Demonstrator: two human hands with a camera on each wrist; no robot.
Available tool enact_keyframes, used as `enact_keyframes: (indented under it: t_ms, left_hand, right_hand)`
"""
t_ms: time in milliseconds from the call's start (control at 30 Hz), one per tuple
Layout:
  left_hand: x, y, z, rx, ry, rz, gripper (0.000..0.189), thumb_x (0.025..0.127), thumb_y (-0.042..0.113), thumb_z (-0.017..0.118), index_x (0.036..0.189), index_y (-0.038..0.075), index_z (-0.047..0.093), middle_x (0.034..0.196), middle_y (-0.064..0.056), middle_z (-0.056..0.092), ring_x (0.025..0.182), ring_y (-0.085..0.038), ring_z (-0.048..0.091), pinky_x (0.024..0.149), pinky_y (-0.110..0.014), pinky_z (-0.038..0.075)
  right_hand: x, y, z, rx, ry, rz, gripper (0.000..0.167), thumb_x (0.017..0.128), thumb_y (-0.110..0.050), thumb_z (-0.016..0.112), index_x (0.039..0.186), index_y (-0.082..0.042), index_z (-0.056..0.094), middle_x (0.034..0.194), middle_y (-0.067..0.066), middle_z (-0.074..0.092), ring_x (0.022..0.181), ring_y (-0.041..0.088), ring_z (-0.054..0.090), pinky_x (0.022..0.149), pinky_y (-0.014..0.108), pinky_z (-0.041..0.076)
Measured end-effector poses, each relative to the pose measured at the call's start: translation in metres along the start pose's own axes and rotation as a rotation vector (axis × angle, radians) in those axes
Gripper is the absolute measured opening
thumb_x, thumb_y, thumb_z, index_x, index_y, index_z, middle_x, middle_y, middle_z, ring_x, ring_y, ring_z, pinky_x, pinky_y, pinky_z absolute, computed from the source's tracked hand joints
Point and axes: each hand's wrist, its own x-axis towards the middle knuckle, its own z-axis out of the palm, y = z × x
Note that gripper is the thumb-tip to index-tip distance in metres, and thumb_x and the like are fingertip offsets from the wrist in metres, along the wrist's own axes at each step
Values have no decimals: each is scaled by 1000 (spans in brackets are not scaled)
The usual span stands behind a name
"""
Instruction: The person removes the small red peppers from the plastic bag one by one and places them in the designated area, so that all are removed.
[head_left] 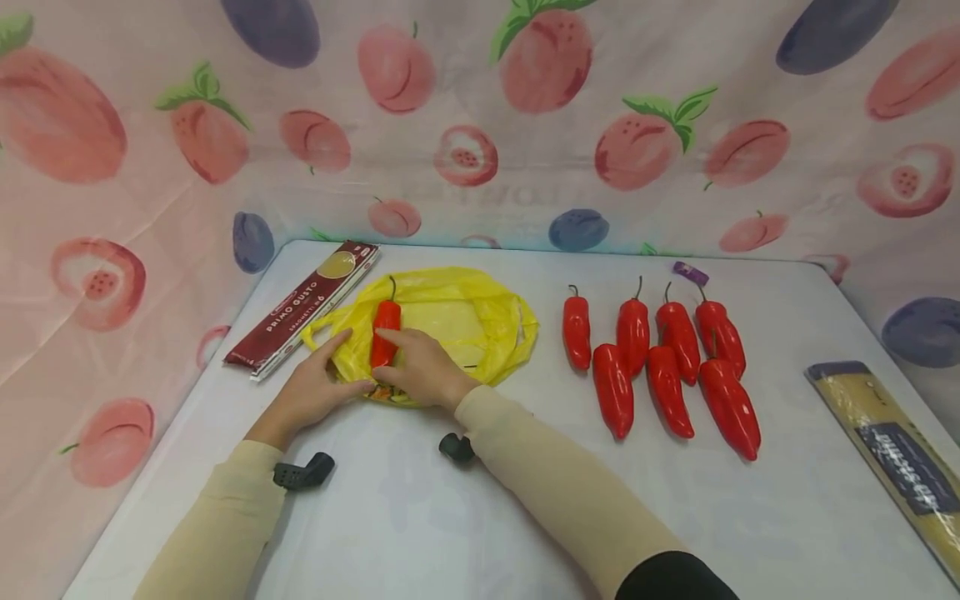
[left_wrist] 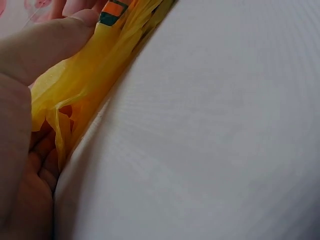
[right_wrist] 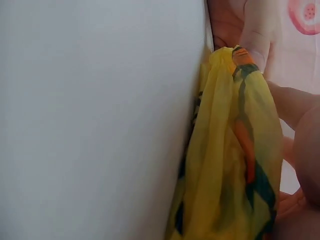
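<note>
A yellow plastic bag [head_left: 450, 321] lies spread on the table, with orange and green print on its near edge. My right hand [head_left: 423, 367] holds a red chili pepper [head_left: 386, 321] upright over the left part of the bag, thumb and fingers around its lower half and stem pointing away. At the bag's near left edge, my left hand [head_left: 318, 392] grips the plastic. In the left wrist view its thumb [left_wrist: 55, 47] lies on the yellow film [left_wrist: 95, 65], fingers partly hidden behind. The right wrist view shows the bag's printed side [right_wrist: 230, 150] up close.
Several red peppers [head_left: 678, 342] lie in two rows to the right, a small purple packet [head_left: 691, 272] behind them. A maroon spaghetti pack [head_left: 303, 308] lies left of the bag. Another pasta pack [head_left: 892, 458] is at the right edge. A fruit-patterned curtain [head_left: 525, 167] hangs behind the table.
</note>
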Motion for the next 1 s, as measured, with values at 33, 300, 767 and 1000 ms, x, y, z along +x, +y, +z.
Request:
enact_keyframes:
  t_ms: [33, 300, 767, 1000]
  left_hand:
    - [0, 0, 0, -3, -1, -2, 111, 78, 62, 77, 160, 12, 22, 160, -22, 27, 142, -48, 26, 109, -70, 24]
    - [0, 0, -1, -1, -2, 4, 111, 78, 63, 76, 160, 12, 22, 160, -23, 27, 142, -49, 26, 109, -71, 24]
    - [-1, 3, 0, 4, -6, -11, 110, 79, 64, 74, 161, 15, 20, 159, -24, 28, 142, -49, 26, 108, -71, 25]
    - [-2, 5, -1, 1, -5, -13, 110, 79, 64, 74, 161, 15, 20, 159, -24, 28, 142, -49, 25, 109, -71, 24]
  right_hand:
    - [2, -1, 1, -11, 2, -2, 63, 98, -35, 67, 153, -15, 44, 144, 7, 53, 127, 20, 50, 109, 32, 41]
    - [12, -5, 7, 12, 40, 92, 67, 95, -35, 71, 153, -17, 43, 146, 6, 50, 129, 21, 48, 106, 33, 44]
    - [15, -3, 5, 54, -47, 168, 67, 93, -31, 72, 153, -29, 43, 142, 9, 48, 119, 21, 49, 99, 38, 50]
    - [12, -1, 3, 103, -19, 146, 66, 92, -26, 74, 152, -26, 45, 140, 9, 50, 118, 22, 51, 98, 38, 51]
